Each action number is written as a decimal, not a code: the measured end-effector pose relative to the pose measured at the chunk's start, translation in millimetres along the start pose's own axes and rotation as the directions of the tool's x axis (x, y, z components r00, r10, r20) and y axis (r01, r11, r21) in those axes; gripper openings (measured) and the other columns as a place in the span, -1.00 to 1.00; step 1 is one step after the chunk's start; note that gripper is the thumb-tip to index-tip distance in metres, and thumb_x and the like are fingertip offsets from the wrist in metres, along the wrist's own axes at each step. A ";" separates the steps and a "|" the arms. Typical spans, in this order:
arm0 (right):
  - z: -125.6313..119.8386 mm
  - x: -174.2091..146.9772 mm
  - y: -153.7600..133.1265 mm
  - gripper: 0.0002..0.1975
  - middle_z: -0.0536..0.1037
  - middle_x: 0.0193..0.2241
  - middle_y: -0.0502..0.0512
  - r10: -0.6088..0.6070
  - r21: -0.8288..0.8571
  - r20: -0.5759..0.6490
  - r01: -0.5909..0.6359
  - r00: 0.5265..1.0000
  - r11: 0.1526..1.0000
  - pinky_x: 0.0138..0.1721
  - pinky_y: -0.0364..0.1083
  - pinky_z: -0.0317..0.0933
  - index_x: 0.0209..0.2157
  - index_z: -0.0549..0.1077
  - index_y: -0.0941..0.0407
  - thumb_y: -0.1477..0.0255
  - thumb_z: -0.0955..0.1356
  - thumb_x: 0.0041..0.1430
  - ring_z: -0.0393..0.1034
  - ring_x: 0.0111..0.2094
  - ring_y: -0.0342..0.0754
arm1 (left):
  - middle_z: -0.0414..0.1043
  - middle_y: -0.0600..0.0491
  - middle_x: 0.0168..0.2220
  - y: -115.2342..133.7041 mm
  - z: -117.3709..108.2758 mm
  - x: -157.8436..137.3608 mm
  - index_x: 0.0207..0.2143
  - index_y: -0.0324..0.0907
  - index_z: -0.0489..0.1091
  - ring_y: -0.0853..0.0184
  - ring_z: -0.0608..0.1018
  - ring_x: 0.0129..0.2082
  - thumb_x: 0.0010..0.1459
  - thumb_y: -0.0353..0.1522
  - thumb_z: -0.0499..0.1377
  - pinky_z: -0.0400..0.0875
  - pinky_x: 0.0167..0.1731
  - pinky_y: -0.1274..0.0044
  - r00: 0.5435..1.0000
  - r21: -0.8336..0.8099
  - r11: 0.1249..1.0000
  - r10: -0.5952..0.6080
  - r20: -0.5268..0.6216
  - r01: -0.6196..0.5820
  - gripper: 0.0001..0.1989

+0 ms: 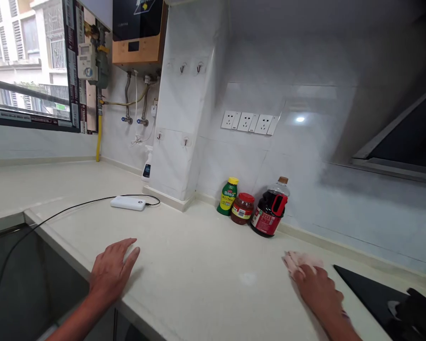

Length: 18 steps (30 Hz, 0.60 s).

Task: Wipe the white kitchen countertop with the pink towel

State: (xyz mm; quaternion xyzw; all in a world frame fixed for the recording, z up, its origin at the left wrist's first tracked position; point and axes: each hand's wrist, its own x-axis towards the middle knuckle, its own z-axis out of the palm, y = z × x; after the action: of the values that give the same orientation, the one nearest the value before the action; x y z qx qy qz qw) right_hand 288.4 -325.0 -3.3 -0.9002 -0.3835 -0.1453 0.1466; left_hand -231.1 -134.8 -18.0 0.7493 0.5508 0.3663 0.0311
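My right hand point(317, 286) grips a pale pink cloth point(300, 261), bunched under its fingers against the white countertop point(206, 270). To the left, near the counter's front edge, my left hand point(111, 265) has its fingers stretched out and holds nothing. Beyond that hand lies a white power bank point(128, 203) with a black cable plugged into it. Farther back from the cloth stand a dark sauce bottle point(270, 210) with a red handle, a red-lidded jar point(242, 208) and a green bottle point(227, 196) with a yellow cap.
A black cooktop point(369, 293) lies right of my right hand. The range hood point(408, 137) overhangs the right side. A spray bottle point(147, 166) stands by the wall pillar point(179, 109). The black cable point(67, 208) runs across the counter and over its front edge.
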 end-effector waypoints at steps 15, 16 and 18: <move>5.5 -112.7 -225.5 -0.60 0.22 0.35 -0.11 -0.752 0.305 0.017 0.713 0.659 0.632 0.23 0.16 0.06 0.15 0.36 -0.24 0.26 0.30 0.29 0.12 0.30 0.01 | 0.46 -0.07 0.19 -0.6 -5.3 5.2 0.17 -0.12 0.42 0.04 0.40 0.23 0.36 -0.05 -0.21 0.25 0.16 0.17 0.992 0.076 0.997 -0.008 0.122 -0.001 -0.39; 4.6 -99.4 -204.6 -0.61 0.25 0.34 -0.07 -0.697 0.276 0.030 0.664 0.717 0.695 0.24 0.21 0.04 0.15 0.37 -0.21 0.28 0.26 0.32 0.14 0.29 0.04 | 0.46 -0.08 0.19 -0.1 -6.3 5.3 0.16 -0.12 0.42 0.03 0.40 0.23 0.36 -0.05 -0.21 0.25 0.16 0.16 0.992 0.080 0.997 -0.007 0.129 -0.004 -0.39; 1.9 -69.5 -149.0 -0.58 0.28 0.32 0.03 -0.546 0.192 0.056 0.528 0.836 0.827 0.22 0.36 0.00 0.18 0.36 -0.16 0.31 0.16 0.36 0.15 0.28 0.12 | 0.46 -0.09 0.19 0.8 -8.0 5.1 0.15 -0.13 0.43 0.02 0.40 0.22 0.37 -0.05 -0.21 0.26 0.15 0.15 0.991 0.086 0.996 0.002 0.133 -0.014 -0.40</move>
State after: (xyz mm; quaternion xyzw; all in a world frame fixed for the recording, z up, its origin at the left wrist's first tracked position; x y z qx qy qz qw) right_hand 133.3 -270.5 -8.3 -0.7466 -0.6396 -0.0983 0.1544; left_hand -234.6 -133.7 -9.2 0.7750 0.5598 0.2915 0.0338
